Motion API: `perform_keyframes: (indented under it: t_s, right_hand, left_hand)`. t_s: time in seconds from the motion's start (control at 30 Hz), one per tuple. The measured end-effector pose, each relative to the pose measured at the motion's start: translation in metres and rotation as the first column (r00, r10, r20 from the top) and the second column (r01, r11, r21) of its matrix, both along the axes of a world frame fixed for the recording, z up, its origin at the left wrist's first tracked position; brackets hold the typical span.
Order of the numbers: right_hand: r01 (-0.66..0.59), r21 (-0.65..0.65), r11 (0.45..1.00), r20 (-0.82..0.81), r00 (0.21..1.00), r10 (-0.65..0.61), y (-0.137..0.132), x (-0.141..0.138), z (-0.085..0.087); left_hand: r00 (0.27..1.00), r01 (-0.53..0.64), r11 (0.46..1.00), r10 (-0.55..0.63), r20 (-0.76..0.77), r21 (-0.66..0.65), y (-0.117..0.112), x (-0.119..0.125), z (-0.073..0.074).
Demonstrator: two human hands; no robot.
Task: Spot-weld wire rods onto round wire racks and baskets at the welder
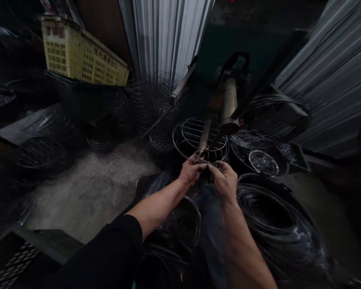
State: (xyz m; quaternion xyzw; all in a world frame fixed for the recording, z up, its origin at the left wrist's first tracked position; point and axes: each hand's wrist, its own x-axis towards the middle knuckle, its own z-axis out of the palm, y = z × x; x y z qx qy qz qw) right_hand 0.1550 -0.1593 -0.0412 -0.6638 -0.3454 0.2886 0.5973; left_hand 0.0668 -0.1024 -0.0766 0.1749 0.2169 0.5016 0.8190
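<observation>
The two hands are close together, almost touching, right in front of a round wire rack [192, 129]. The left hand [191, 170] is closed around a thin dark tool [212, 142]. It may be pliers, but it is too dim to be sure. The tool points up and to the right, away from the person, and crosses over the rack.

The right hand [224, 180] is just beside the left hand. Its fingers [214, 167] pinch in at the bottom edge of the rack, but I cannot tell if they hold a wire there. The rack is round, so it has no long side. It stands tilted, with its flat face turned toward the person. Both hands touch or nearly touch its low edge.

Behind the rack is a machine with a pale roller [230, 100]. To the left of the rack are piles of wire baskets [144, 96], and farther left is a yellow plastic crate [81, 52]. To the right of the rack is a small wire ring [263, 162], with a big coil of wire [273, 216] lying lower down.
</observation>
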Motion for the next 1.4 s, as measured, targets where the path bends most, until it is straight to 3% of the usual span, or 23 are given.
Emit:
perform_keyframes:
  t_s: [0.1,0.33,0.6,0.73,0.83,0.93,1.0,1.03,1.07,1.13,1.17,1.2,1.23,1.27,1.33,1.37,1.4]
  right_hand:
    - [-0.046,-0.032,0.998,0.115,0.992,0.049,0.014,0.006,-0.002]
    - [-0.056,-0.055,0.997,-0.075,0.996,0.052,0.026,-0.001,0.002]
    - [0.001,-0.067,0.998,-0.169,0.986,-0.013,0.027,-0.015,0.004]
    - [-0.077,-0.146,0.986,0.071,0.994,0.089,0.020,0.007,0.010]
    - [-0.060,-0.230,0.971,0.326,0.936,0.135,0.002,0.027,0.018]
    - [-0.092,-0.327,0.940,0.434,0.869,0.236,-0.032,0.020,0.014]
    - [-0.227,-0.420,0.879,0.397,0.825,0.403,-0.061,-0.004,-0.003]
    - [-0.305,-0.502,0.809,0.357,0.779,0.515,-0.076,-0.019,-0.013]
    - [-0.368,-0.602,0.709,0.313,0.708,0.633,-0.088,-0.034,-0.024]
    - [-0.447,-0.770,0.456,0.191,0.521,0.832,-0.104,-0.057,-0.043]
    - [-0.482,-0.769,0.420,0.170,0.479,0.861,-0.106,-0.063,-0.048]
    - [-0.507,-0.738,0.445,0.185,0.482,0.857,-0.104,-0.064,-0.050]
    - [-0.510,-0.671,0.539,0.242,0.536,0.809,-0.097,-0.062,-0.049]
    - [-0.469,-0.572,0.673,0.325,0.624,0.711,-0.087,-0.055,-0.044]
    - [-0.229,-0.333,0.915,0.519,0.765,0.381,-0.061,-0.038,-0.030]
    - [-0.093,-0.206,0.974,0.619,0.758,0.204,-0.048,-0.028,-0.022]
    - [-0.016,-0.090,0.996,0.713,0.697,0.075,-0.035,-0.019,-0.013]
  left_hand:
    - [0.999,0.028,0.999,-0.028,0.028,0.019,0.001,-0.003,-0.003]
    - [0.999,-0.003,0.993,0.007,-0.035,0.121,0.004,0.001,-0.010]
    - [0.997,0.040,0.997,-0.036,-0.065,0.063,0.007,-0.001,-0.012]
    - [0.991,0.124,0.991,-0.126,0.045,0.048,0.003,-0.010,-0.010]
    - [0.983,0.161,0.987,-0.159,0.093,-0.008,0.001,-0.012,-0.011]
    - [0.980,0.171,0.985,-0.166,0.109,-0.035,0.004,-0.010,-0.012]
    - [0.980,0.166,0.985,-0.160,0.118,-0.040,0.007,-0.011,-0.010]
    - [0.981,0.161,0.985,-0.154,0.118,-0.055,0.008,-0.012,-0.008]
    - [0.983,0.152,0.985,-0.143,0.112,-0.079,0.010,-0.015,-0.006]
    - [0.990,0.121,0.984,-0.110,0.086,-0.128,0.014,-0.021,-0.002]
    - [0.993,0.106,0.985,-0.097,0.070,-0.139,0.015,-0.024,0.000]
    - [0.994,0.096,0.986,-0.088,0.061,-0.140,0.016,-0.026,0.001]
    - [0.994,0.096,0.986,-0.088,0.060,-0.134,0.016,-0.027,0.002]
    - [0.993,0.106,0.987,-0.099,0.062,-0.124,0.016,-0.027,0.001]
    - [0.991,0.125,0.987,-0.118,0.067,-0.105,0.013,-0.023,0.000]
    - [0.991,0.122,0.988,-0.116,0.069,-0.096,0.012,-0.020,-0.002]
    - [0.992,0.112,0.990,-0.106,0.068,-0.083,0.010,-0.017,-0.003]
